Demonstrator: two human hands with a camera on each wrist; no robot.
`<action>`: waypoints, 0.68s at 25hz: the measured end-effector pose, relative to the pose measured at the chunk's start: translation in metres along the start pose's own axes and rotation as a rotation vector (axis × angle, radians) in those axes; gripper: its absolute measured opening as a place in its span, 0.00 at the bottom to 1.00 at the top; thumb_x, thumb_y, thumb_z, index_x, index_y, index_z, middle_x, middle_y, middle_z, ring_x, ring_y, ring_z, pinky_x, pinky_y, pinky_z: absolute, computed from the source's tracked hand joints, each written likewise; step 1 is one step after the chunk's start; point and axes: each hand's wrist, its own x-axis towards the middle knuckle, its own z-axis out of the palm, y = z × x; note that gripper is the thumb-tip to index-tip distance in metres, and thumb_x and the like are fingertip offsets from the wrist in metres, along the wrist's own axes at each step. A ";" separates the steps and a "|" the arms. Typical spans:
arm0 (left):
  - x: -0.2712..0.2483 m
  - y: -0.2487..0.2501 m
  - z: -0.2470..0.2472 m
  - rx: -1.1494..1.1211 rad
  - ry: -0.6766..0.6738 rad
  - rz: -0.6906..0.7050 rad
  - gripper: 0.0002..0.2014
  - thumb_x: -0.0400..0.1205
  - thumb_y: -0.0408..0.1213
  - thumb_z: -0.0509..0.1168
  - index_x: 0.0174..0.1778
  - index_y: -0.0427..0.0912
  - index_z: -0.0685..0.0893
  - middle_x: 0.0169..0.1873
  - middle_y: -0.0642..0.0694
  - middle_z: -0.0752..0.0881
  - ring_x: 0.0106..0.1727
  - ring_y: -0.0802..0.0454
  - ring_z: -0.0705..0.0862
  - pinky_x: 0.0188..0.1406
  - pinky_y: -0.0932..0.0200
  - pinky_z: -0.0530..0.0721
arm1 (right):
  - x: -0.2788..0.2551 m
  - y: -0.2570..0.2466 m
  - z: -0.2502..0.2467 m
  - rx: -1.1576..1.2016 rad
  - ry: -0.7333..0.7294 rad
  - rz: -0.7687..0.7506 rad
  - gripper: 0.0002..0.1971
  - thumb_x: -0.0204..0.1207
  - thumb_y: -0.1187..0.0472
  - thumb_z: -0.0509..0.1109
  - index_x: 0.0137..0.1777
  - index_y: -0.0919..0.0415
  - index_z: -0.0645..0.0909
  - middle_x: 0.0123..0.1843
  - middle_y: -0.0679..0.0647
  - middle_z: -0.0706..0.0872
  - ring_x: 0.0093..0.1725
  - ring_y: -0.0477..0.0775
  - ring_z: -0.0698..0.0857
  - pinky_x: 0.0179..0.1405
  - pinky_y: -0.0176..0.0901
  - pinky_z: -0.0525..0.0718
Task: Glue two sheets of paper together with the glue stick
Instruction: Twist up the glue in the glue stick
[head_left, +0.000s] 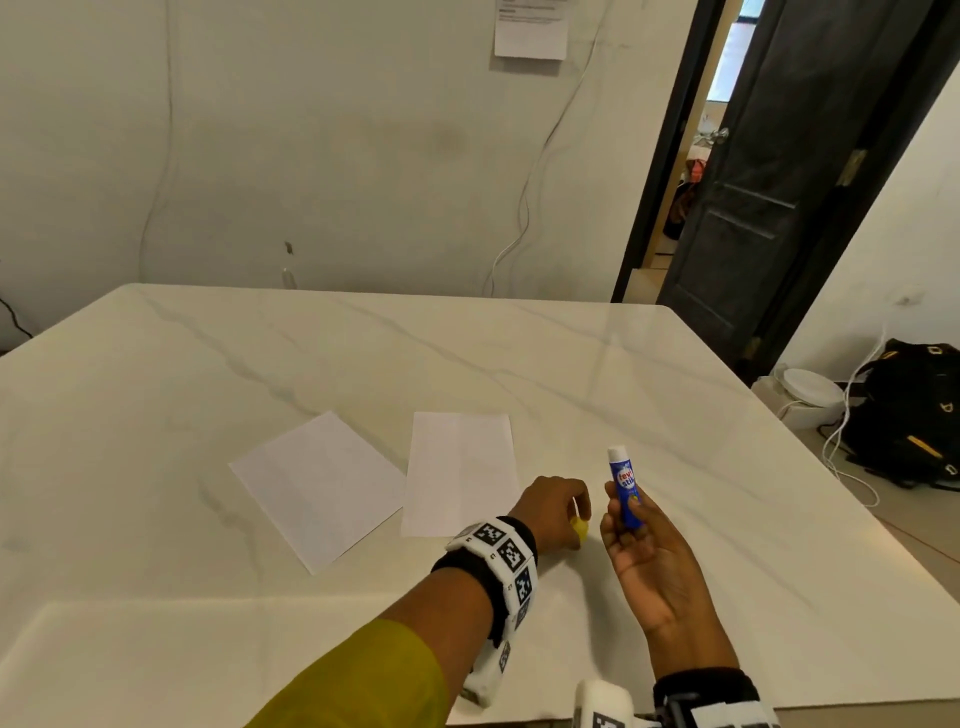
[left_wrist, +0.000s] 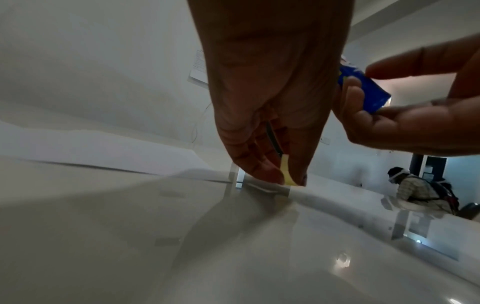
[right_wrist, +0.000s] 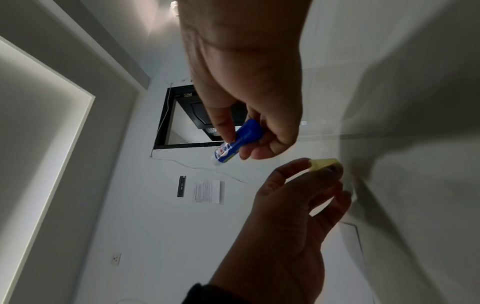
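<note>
Gripping blue "fevi stik" glue stick (head_left: 626, 491): right hand (head_left: 649, 566); left hand (head_left: 553, 512) pinching yellow cap (head_left: 580, 530).

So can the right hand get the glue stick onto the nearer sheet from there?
Probably yes: the right hand holds the uncapped glue stick just right of the nearer sheet, nothing between.

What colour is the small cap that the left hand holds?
Yellow. The cap is pinched by the left hand; the right wrist view shows it best.
</note>
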 end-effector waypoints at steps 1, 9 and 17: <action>0.003 0.001 0.004 0.016 -0.001 -0.007 0.13 0.69 0.26 0.71 0.49 0.37 0.83 0.51 0.37 0.86 0.43 0.50 0.76 0.42 0.61 0.74 | 0.001 -0.001 -0.001 0.009 0.008 0.005 0.09 0.77 0.68 0.61 0.53 0.63 0.80 0.37 0.56 0.92 0.30 0.45 0.89 0.33 0.34 0.88; -0.001 0.002 -0.006 -0.144 -0.056 -0.032 0.29 0.65 0.30 0.78 0.60 0.44 0.77 0.48 0.47 0.75 0.40 0.52 0.76 0.33 0.59 0.79 | -0.002 0.002 0.010 0.018 0.059 0.044 0.07 0.77 0.69 0.61 0.51 0.65 0.79 0.43 0.61 0.84 0.41 0.52 0.83 0.31 0.35 0.87; -0.076 -0.010 -0.076 -0.669 0.014 0.075 0.21 0.76 0.32 0.69 0.66 0.44 0.79 0.59 0.49 0.84 0.48 0.54 0.82 0.50 0.53 0.84 | -0.026 0.032 0.039 0.023 -0.066 0.196 0.09 0.71 0.68 0.66 0.49 0.68 0.84 0.43 0.64 0.89 0.33 0.52 0.90 0.29 0.37 0.88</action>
